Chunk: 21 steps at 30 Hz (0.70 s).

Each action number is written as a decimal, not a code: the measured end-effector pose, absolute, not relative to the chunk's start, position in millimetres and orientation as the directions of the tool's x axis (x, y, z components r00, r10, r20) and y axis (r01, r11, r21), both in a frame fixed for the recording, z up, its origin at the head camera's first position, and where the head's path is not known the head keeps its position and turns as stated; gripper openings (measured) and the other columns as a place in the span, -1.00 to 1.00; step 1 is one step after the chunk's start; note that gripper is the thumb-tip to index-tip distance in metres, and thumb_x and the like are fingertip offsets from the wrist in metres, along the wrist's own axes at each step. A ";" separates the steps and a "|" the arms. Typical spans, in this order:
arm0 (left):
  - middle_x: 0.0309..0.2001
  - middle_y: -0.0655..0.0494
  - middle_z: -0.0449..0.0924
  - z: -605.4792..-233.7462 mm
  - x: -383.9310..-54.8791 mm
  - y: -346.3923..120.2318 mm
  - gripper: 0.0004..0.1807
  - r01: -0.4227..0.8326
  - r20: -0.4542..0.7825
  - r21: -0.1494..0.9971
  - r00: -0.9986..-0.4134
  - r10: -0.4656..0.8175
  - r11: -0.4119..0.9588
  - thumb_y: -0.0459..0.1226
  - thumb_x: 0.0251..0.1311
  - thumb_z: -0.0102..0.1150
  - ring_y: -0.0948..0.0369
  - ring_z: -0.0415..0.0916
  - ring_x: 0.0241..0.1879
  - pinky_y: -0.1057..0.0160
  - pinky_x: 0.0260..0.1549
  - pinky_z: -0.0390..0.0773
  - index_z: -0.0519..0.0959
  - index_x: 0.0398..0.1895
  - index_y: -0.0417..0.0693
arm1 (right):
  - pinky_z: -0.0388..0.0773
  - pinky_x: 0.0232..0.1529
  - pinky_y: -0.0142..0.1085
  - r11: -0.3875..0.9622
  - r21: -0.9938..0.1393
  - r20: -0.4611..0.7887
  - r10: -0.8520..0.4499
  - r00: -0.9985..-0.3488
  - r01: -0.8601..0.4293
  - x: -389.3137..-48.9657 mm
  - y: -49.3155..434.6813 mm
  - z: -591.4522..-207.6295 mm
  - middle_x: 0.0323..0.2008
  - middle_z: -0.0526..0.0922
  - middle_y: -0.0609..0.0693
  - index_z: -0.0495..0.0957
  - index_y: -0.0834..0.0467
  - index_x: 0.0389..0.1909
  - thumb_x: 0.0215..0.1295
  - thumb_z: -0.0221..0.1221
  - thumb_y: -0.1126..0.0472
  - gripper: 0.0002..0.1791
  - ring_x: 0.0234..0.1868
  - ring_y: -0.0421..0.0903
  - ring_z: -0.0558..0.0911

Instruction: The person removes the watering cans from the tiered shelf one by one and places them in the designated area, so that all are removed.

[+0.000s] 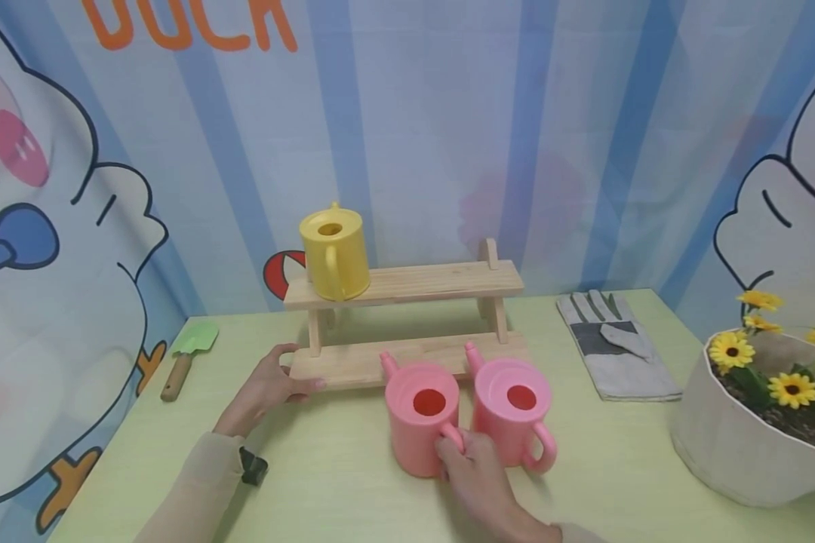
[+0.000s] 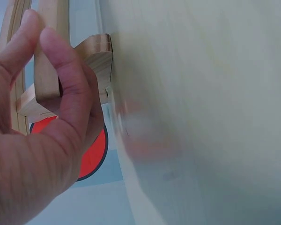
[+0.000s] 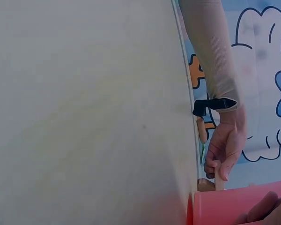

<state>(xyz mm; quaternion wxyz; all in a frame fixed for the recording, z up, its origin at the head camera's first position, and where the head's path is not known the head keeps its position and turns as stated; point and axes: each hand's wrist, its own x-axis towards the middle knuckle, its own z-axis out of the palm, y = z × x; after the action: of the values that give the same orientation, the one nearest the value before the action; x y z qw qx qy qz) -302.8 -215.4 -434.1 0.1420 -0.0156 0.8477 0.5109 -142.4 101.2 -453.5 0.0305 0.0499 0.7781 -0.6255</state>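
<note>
My left hand (image 1: 272,386) grips the left end of the lower board of a two-tier wooden shelf (image 1: 361,362). In the left wrist view, thumb and fingers close around the end of the board (image 2: 48,79). My right hand (image 1: 478,477) holds the handle of a salmon-pink watering can (image 1: 410,437), which stands upright in front of the shelf, spout towards it. Right beside it is a second, lighter pink watering can (image 1: 502,418), its handle turned to the right. A yellow watering can (image 1: 339,264) sits on the left end of the upper board.
A small green trowel (image 1: 193,343) with a wooden handle lies at the left of the table. To the right lie grey-and-white work gloves (image 1: 625,373). A white planter (image 1: 727,445) with yellow flowers stands at the right edge. Behind hangs a striped blue curtain (image 1: 435,136).
</note>
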 end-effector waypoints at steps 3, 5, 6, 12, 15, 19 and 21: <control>0.09 -0.25 0.66 -434.1 -303.0 -215.6 0.21 -0.166 -0.253 0.864 -0.960 0.125 0.476 -0.19 0.25 0.62 0.27 0.74 -0.37 0.29 -0.15 0.67 -0.05 0.74 -0.22 | 0.38 -0.48 -0.42 0.208 -0.971 -0.112 0.036 -0.993 0.117 -141.7 101.5 -459.1 -0.60 0.54 -0.01 0.38 0.13 -0.58 0.61 0.14 0.20 -0.57 -0.52 -0.11 0.52; 0.09 -0.25 0.66 -434.4 -303.3 -215.8 0.21 -0.166 -0.252 0.862 -0.960 0.121 0.479 -0.18 0.24 0.63 0.27 0.74 -0.37 0.29 -0.15 0.66 -0.04 0.74 -0.22 | 0.38 -0.49 -0.42 0.214 -0.971 -0.102 0.041 -0.994 0.109 -140.6 101.5 -462.0 -0.61 0.53 -0.05 0.38 0.12 -0.59 0.59 0.15 0.19 -0.56 -0.53 -0.13 0.52; 0.10 -0.25 0.66 -434.5 -303.5 -215.8 0.21 -0.168 -0.253 0.860 -0.960 0.118 0.481 -0.18 0.24 0.63 0.27 0.74 -0.37 0.30 -0.15 0.65 -0.03 0.73 -0.22 | 0.38 -0.48 -0.42 0.214 -0.971 -0.102 0.039 -0.994 0.108 -139.7 101.4 -462.0 -0.62 0.52 -0.05 0.37 0.12 -0.60 0.59 0.15 0.18 -0.55 -0.52 -0.13 0.51; 0.11 -0.26 0.66 -435.4 -303.8 -216.1 0.20 -0.175 -0.259 0.857 -0.959 0.112 0.484 -0.17 0.23 0.63 0.28 0.74 -0.37 0.31 -0.15 0.64 -0.02 0.73 -0.21 | 0.38 -0.42 -0.42 0.209 -0.967 -0.137 0.041 -0.990 0.143 -132.1 99.3 -452.1 -0.61 0.49 -0.06 0.34 0.11 -0.60 0.59 0.13 0.20 -0.55 -0.48 -0.13 0.49; 0.12 -0.27 0.65 -435.1 -303.6 -215.6 0.21 -0.175 -0.260 0.857 -0.959 0.113 0.485 -0.17 0.24 0.63 0.28 0.73 -0.37 0.30 -0.15 0.64 -0.04 0.73 -0.22 | 0.38 -0.40 -0.42 0.203 -0.965 -0.162 0.042 -0.986 0.167 -130.0 98.7 -447.4 -0.59 0.48 -0.06 0.34 0.11 -0.59 0.62 0.13 0.20 -0.55 -0.44 -0.12 0.50; 0.14 -0.28 0.65 -435.0 -303.6 -214.8 0.20 -0.176 -0.259 0.856 -0.960 0.109 0.485 -0.18 0.25 0.62 0.28 0.72 -0.38 0.31 -0.17 0.62 -0.04 0.74 -0.21 | 0.38 -0.40 -0.42 0.208 -0.960 -0.177 0.056 -0.983 0.184 -128.7 98.8 -445.4 -0.60 0.46 -0.07 0.38 0.11 -0.58 0.63 0.15 0.19 -0.55 -0.44 -0.13 0.49; 0.14 -0.29 0.65 -435.0 -303.6 -214.7 0.19 -0.172 -0.256 0.858 -0.960 0.112 0.484 -0.19 0.26 0.61 0.27 0.72 -0.38 0.31 -0.18 0.63 -0.04 0.73 -0.22 | 0.39 -0.40 -0.42 0.216 -0.958 -0.179 0.064 -0.982 0.189 -128.4 99.4 -445.3 -0.60 0.46 -0.08 0.42 0.14 -0.57 0.61 0.18 0.19 -0.57 -0.43 -0.13 0.49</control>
<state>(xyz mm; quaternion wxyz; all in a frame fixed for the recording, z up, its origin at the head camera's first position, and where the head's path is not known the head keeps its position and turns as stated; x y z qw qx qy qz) -303.6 -214.7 -435.0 0.1399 -0.0178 0.8499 0.5077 -128.4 99.4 -445.3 0.0501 0.0813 0.7783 -0.6206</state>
